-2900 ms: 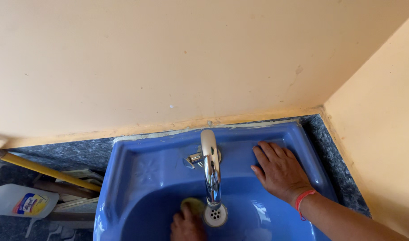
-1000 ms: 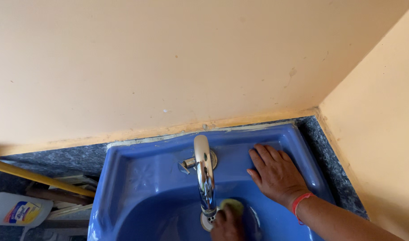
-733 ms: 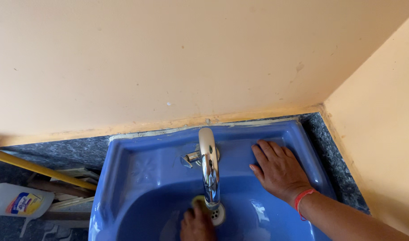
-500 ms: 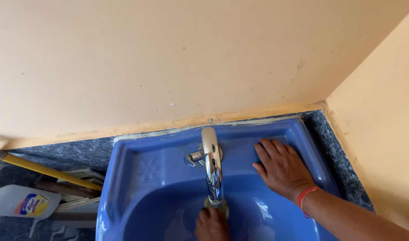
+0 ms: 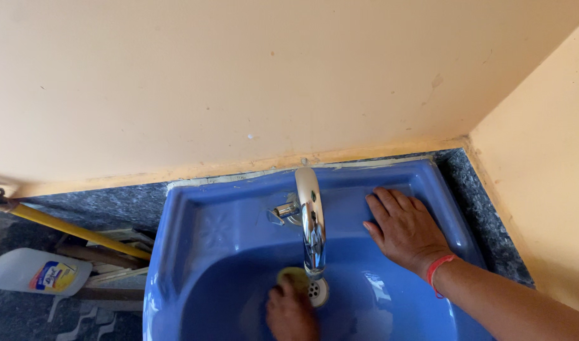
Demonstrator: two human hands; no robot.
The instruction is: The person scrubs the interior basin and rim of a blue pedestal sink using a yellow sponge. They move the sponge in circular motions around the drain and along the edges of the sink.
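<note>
Blue sink: yellow-green sponge on the basin floor, just left of the drain, under the chrome tap. Left hand fingers pressed onto sponge. Right hand flat, fingers spread, on the sink ledge.

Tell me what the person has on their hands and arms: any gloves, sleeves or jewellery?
Both hands are bare, no gloves. The right hand shows no rings, and its wrist wears a thin red thread band; the forearm behind it is unsleeved. Only part of the left hand shows at the bottom edge, and nothing is worn on that part.
</note>
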